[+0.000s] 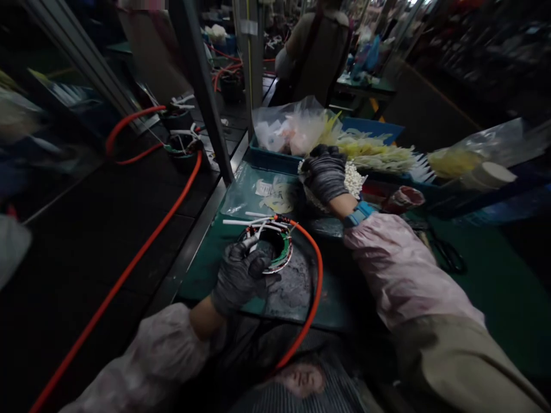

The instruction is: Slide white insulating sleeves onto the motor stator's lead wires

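Note:
A ring-shaped motor stator point(284, 259) with green and dark windings sits on the bench, white sleeved leads sticking out over its rim. My left hand point(241, 272), in a dark grey glove, rests against its near left side. Thumb and fingers close on a white sleeved lead point(251, 242) there. An orange cable point(318, 264) runs from the stator's top and curves down toward my lap. My right hand point(325, 172), gloved the same, reaches into a heap of small white bead-like pieces point(353, 180). Its fingers are curled and the fingertips are hidden.
Behind the heap, a blue tray point(271, 160) holds plastic bags and yellowish sleeves point(370, 146). Black-handled scissors point(447, 255) and a red roll point(403, 199) lie on the right. A metal post point(206, 86) rises at left, near other stators point(185, 143) with orange cables. Another person point(321, 51) stands beyond.

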The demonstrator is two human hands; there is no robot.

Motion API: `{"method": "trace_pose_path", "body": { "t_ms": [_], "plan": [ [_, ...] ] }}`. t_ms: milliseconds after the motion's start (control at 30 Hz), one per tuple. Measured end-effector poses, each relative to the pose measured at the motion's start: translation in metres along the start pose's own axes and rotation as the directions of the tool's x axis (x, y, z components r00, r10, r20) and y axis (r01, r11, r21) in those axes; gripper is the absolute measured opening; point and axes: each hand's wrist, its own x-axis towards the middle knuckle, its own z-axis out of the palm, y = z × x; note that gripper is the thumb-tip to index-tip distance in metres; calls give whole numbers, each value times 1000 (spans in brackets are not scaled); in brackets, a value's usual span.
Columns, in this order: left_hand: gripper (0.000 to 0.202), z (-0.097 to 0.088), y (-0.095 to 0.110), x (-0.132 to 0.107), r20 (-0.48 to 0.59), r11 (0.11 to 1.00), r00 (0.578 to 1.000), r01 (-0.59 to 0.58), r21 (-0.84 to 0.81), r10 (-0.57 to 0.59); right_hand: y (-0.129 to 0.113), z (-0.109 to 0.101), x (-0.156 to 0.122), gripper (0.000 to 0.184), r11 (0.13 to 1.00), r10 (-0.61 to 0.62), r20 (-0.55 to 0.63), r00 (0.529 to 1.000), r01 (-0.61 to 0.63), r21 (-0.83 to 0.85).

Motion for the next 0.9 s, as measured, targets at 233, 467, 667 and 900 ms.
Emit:
{"method": "trace_pose_path", "body": {
  "t_ms": [233,467,667,900],
  "plan": [
    [30,-2,-6,3,-8,994,996,-92,55,92,15,-8,-7,25,997,-80,-22,997,80,11],
    [29,-13,1,14,-5,988,991,-134,75,135,8,-52,-40,11,602,23,-321,947,243,761],
    [24,-14,1,16,75,993,991,-116,38,113,-18,-113,-143,16,487,94,-106,990,47,872],
    [25,-11,2,13,140,999,989,53,-2,-52,-38,-78,-210,16,422,270,-68,961,-54,905]
  ]
}}
